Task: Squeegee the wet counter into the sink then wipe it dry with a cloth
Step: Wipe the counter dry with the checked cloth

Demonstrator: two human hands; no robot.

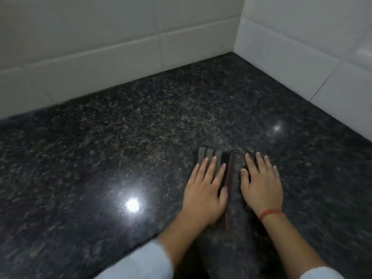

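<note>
Right now the left hand (pixel 203 190) and right hand (pixel 261 184) are pressing down, fingers (pixel 211 165) straight and released, on a dark cloth (pixel 225 163) lying near the bench (pixel 100 158) front. Its edges are blurring into the speckled stone.

counter (pixel 120 137) black speckled | tiles (pixel 100 47) white | cloth (pixel 205 153) grey striped | wristband (pixel 270 213) red

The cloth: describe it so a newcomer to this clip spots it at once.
On the dark speckled counter, before the white-tiled corner, the left hand and right hand lie flat. The cloth is under them: dark, with grey bars at its far end and a maroon stripe.
</note>
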